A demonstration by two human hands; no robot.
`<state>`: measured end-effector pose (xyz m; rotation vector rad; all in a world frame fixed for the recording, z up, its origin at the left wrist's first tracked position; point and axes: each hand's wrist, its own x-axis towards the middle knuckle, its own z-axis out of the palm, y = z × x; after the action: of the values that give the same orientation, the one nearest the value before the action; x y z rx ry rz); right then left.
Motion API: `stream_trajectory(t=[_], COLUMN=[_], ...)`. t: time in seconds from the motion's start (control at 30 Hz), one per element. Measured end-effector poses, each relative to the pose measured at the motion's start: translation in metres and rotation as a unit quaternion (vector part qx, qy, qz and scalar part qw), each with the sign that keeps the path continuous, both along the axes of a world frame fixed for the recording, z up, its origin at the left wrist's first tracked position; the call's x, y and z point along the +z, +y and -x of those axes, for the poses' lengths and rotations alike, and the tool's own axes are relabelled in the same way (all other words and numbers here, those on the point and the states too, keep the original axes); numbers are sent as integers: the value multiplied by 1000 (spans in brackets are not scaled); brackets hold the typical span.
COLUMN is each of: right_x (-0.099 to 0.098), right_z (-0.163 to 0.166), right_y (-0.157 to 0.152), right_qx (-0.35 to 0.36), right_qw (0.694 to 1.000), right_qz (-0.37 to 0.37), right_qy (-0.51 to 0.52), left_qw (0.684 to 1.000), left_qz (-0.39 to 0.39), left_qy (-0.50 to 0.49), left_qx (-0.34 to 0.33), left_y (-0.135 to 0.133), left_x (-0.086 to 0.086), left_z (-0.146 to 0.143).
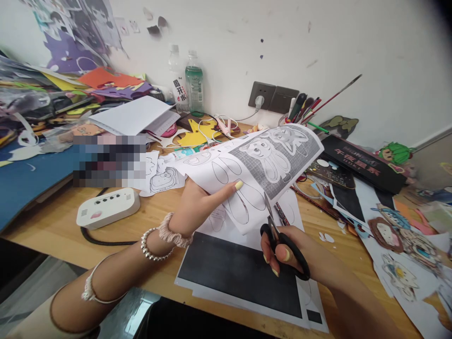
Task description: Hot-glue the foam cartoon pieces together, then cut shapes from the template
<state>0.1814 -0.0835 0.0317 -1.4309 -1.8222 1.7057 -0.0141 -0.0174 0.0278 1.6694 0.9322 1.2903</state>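
My left hand (208, 197) grips a printed paper sheet (247, 195) from its left side, thumb on top and the other fingers hidden underneath. The sheet curls upward and carries outlined ear-like shapes plus a grey picture of cartoon animals. In my right hand (286, 249) are black-handled scissors (273, 230), fingers through the loops. Their blades point up at the sheet's lower edge, near the corner of the grey picture; whether they touch the paper is hard to tell. Below both hands lie more printed sheets (240, 270) with a large black block.
A white power strip (108, 207) sits at left with its black cord. Two bottles (195, 84) stand against the wall near a socket (262, 96). Piled coloured paper (109, 80) fills the back left; a black box (363, 162) and cutouts (399, 273) lie at right.
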Motion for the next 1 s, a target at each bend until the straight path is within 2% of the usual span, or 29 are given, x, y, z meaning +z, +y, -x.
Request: stream_trajectory(t=[0.53,0.8,1.0], right_x=[0,-1,-2], right_z=[1,2,3], right_y=[1,0,1], right_qx=[-4,-16,-22], right_qw=[1000,1000,1000], right_qz=[-2,22,10], right_qy=[-11,6,7], left_qw=[1000,1000,999], left_qz=[11,19,2], left_qy=[12,14,39], left_qx=[-3,-5,18], left_y=[-1,0,-1], left_x=[-1,-1,-1], left_z=[0,0,0])
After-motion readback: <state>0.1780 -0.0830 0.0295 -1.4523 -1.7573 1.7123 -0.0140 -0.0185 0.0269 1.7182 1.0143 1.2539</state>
